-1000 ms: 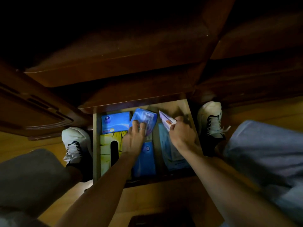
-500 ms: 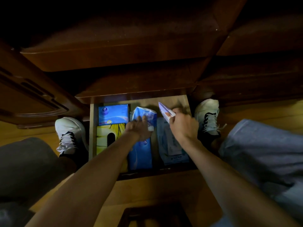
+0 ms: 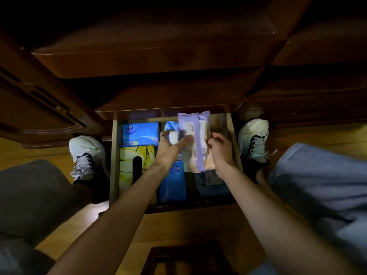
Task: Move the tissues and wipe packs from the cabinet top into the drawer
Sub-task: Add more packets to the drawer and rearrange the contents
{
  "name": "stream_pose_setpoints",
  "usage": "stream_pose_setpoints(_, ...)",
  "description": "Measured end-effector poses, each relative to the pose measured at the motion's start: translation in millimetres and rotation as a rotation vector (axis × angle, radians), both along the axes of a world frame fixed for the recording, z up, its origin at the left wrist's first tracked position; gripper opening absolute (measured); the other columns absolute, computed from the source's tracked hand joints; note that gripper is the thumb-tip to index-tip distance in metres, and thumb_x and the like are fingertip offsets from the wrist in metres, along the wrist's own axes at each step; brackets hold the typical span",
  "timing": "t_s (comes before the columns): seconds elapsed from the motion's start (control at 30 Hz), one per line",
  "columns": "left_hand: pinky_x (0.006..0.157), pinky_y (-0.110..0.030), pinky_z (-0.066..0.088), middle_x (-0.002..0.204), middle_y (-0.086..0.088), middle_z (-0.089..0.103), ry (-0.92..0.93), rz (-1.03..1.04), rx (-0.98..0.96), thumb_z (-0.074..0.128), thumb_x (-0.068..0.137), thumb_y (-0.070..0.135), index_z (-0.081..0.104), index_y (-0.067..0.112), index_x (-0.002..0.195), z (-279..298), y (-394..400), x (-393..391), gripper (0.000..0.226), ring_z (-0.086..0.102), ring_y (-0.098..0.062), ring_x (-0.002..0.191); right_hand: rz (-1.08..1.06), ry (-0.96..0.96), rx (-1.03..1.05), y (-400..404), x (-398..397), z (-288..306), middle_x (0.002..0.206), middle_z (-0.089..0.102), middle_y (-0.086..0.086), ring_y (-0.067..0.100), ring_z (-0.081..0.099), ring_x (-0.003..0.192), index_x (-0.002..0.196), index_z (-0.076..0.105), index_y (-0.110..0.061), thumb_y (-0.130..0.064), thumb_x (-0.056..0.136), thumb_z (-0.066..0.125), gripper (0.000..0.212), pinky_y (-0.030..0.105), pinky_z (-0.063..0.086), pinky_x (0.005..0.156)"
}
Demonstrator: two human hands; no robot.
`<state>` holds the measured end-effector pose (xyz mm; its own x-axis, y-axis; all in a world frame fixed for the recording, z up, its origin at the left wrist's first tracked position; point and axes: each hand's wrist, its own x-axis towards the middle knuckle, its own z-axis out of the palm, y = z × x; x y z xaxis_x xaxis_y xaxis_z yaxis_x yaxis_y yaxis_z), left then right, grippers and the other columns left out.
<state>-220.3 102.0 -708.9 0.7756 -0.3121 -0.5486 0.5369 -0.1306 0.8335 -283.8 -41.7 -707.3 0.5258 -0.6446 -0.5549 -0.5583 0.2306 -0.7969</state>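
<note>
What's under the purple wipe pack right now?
Under the purple wipe pack: a grey-blue pack on the drawer floor, its near end showing. The rest is covered by the pack and both hands.

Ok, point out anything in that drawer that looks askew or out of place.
One thing: the purple wipe pack is not laid down yet. It stands tilted over the drawer's middle, held between the left hand and right hand. The blue packs and yellow tissue box lie flat in rows.
</note>
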Motion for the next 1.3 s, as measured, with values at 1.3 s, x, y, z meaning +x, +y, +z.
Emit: stream_pose_setpoints(1.3,0.059,-0.022,0.043,0.082,0.012,0.060,0.010,-0.475,0.480,0.065,0.080,0.049,0.055,0.033,0.090,-40,-30,-57,0.022,0.057,-0.006,0.073,0.729,0.624,-0.334,-2,-50,-29,0.121,0.064,0.014,0.034,0.066,0.104,0.143,0.041,-0.014,-0.017,0.097,0.049,0.047,0.042,0.057,0.078)
